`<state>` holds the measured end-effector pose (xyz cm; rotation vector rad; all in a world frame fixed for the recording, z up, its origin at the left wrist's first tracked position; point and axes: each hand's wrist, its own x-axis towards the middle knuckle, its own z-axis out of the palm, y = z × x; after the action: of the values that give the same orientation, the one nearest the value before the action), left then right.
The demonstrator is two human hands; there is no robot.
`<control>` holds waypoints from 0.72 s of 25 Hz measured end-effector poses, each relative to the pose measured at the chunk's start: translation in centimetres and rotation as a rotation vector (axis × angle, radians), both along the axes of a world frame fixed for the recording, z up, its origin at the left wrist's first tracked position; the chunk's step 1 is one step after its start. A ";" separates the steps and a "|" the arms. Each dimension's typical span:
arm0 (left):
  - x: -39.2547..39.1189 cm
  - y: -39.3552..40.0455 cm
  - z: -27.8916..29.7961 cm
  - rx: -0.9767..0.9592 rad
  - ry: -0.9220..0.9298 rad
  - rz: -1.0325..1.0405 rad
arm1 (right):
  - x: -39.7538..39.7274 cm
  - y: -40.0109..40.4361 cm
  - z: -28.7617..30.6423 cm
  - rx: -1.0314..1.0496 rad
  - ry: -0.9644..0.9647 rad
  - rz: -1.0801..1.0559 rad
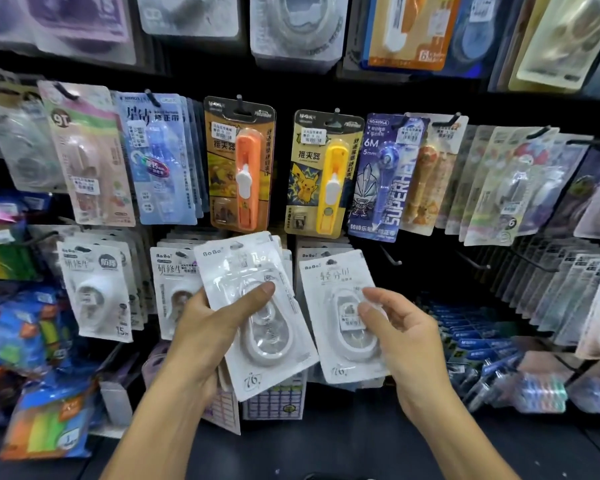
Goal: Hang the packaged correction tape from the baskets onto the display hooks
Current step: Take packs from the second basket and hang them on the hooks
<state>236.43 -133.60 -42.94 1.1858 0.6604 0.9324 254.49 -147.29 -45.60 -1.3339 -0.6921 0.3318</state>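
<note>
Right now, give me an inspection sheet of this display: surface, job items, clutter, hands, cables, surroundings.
Surface: black hook wall, one bare hook.
Job's things: white tape stack in left hand; single white tape pack in right hand.
Clutter: nothing seen.
Hands: left hand grips stack; right hand pinches pack.
Cables: nothing seen.
Surroundings: orange pack, yellow pack hanging above; blurred edges.

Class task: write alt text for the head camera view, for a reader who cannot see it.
Two bare hands hold white correction tape packs before a black wall of hooks hung with stationery. The left hand has a stack of packs in its grip, thumb on top; the right hand pinches a single pack beside it. Just above hang an orange and a yellow carded item.
</note>
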 end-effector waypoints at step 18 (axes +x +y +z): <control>1.8 -0.8 -0.3 -0.029 -0.020 -0.110 | -0.8 0.9 -0.6 0.114 0.201 0.143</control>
<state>238.20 -134.35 -43.25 1.1739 0.5849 0.8392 253.69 -146.43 -46.25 -1.1283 -0.6291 0.5268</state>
